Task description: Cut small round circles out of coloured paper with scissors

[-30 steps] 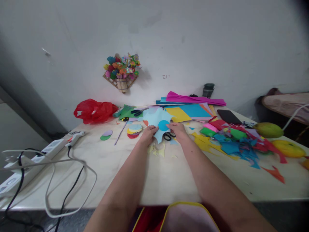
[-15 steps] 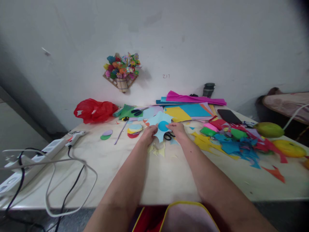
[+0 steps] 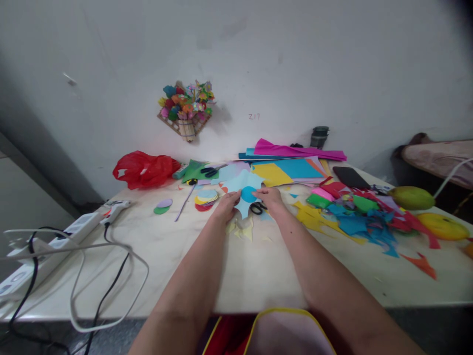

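Note:
A blue paper circle [image 3: 249, 194] lies against a light-blue cut paper [image 3: 242, 209] between my two hands, above the table. With fingers pinched, my left hand [image 3: 226, 206] grips the left side of the light-blue paper, close to the circle. My right hand [image 3: 271, 199] pinches the circle at its right edge; whether the paper behind is also in that pinch is hidden. Black scissor handles [image 3: 256, 209] show just below my right hand. Pale yellow paper scraps [image 3: 244, 230] lie on the table beneath the held paper.
Stacked paper circles [image 3: 206, 197], a lilac and green circle pair [image 3: 163, 207] and a red plastic bag [image 3: 146, 169] are at left. Coloured scraps [image 3: 354, 222], a phone [image 3: 350, 177] and fruit [image 3: 412, 197] cover the right. Cables [image 3: 144, 276] trail from a power strip [image 3: 48, 251].
The blue circle and light-blue paper have shifted very slightly left and down in view, showing a little more of the scissor handles. Both hands keep their pinch.

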`<state>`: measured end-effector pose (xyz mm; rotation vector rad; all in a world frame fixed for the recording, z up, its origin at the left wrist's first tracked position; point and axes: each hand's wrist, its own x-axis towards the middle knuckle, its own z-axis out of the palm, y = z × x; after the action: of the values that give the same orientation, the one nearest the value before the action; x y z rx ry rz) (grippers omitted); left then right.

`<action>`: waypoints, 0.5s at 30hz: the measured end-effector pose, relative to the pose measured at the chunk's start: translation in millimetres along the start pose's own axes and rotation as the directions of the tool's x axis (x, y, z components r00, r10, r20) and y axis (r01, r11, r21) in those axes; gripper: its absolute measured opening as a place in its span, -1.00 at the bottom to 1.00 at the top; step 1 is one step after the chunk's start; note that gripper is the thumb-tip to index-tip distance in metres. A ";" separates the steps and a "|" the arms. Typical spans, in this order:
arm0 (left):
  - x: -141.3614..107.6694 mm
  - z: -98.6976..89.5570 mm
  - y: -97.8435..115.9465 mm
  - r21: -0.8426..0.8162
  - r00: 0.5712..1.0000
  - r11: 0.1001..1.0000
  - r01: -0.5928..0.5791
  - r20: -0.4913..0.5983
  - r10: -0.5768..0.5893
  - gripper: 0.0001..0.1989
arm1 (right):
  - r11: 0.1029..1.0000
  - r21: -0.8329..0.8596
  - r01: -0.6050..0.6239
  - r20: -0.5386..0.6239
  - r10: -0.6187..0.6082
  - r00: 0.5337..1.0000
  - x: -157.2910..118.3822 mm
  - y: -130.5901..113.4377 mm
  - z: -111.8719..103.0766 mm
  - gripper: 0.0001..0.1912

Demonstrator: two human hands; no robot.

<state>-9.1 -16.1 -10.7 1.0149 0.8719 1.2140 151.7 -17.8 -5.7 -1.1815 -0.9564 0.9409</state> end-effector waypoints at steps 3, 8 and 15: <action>-1.6 0.1 1.2 0.010 1.000 1.000 0.003 0.006 -0.003 -0.48 | 1.000 -0.022 -0.005 0.001 0.005 1.000 -0.9 -1.4 -0.1 -0.65; -0.5 -1.5 0.4 0.041 1.000 0.999 -0.009 0.010 0.009 -0.51 | 0.998 -0.063 0.005 0.024 -0.003 1.000 0.1 -0.5 -1.0 -0.63; 2.9 -3.5 -2.7 0.027 0.998 0.999 -0.025 0.057 0.023 -0.50 | 0.995 -0.097 0.034 0.045 -0.030 0.999 3.5 3.2 -1.1 -0.63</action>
<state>-11.1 -12.8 -14.4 1.0803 0.8364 1.1899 153.6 -14.5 -8.7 -1.2285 -1.0631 0.9060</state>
